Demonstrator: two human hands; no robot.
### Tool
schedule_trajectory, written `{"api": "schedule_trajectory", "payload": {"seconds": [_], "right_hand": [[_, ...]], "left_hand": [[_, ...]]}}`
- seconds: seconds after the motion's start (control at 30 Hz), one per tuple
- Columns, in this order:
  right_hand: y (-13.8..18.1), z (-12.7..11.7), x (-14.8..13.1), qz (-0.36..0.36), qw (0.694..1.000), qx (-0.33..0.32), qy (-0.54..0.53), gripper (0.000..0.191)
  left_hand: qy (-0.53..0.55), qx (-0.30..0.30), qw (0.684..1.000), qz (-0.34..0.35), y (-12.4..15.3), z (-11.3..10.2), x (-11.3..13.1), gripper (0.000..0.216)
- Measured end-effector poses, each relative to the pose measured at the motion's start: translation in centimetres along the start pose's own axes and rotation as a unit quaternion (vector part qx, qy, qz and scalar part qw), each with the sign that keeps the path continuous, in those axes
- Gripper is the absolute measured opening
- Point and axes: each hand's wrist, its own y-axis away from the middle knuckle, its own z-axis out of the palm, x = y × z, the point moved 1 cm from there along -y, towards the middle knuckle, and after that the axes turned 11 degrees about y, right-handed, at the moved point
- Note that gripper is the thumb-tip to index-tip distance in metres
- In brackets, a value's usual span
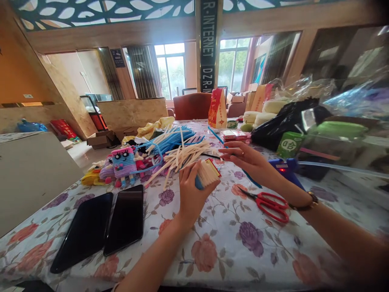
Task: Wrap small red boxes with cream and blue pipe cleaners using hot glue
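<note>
The left hand point(191, 190) has its grip clenched around a cream fuzzy bundle point(208, 172), held just above the flowered bench point(231, 243), up and to the left of the red scissors point(272, 205). The right hand point(246, 158) reaches out flat beyond the scissors, fingertips at the edge of the heap of blue and cream fuzzy sticks point(179, 150); whether its grip pinches anything, I cannot tell. Far left of the scissors lie two dark phones point(127, 221).
</note>
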Motion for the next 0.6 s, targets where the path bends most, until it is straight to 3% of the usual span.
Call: {"api": "schedule_trajectory", "payload": {"seconds": [0.17, 0.4, 0.6], "right_hand": [[0.0, 0.6, -0.5, -0.017, 0.997, -0.015, -0.07, 0.031], [0.2, 0.6, -1.0, -0.031, 0.997, -0.036, -0.069, 0.038], [0.0, 0.1, -0.9, -0.017, 0.99, -0.036, -0.136, 0.043]], "left_hand": [[-0.081, -0.067, 0.99, 0.093, 0.5, 0.5, -0.1, 0.061], [-0.067, -0.136, 0.973, 0.176, 0.9, 0.7, 0.1, 0.056], [-0.087, -0.138, 0.95, 0.267, 1.3, 0.6, 0.3, 0.045]]}}
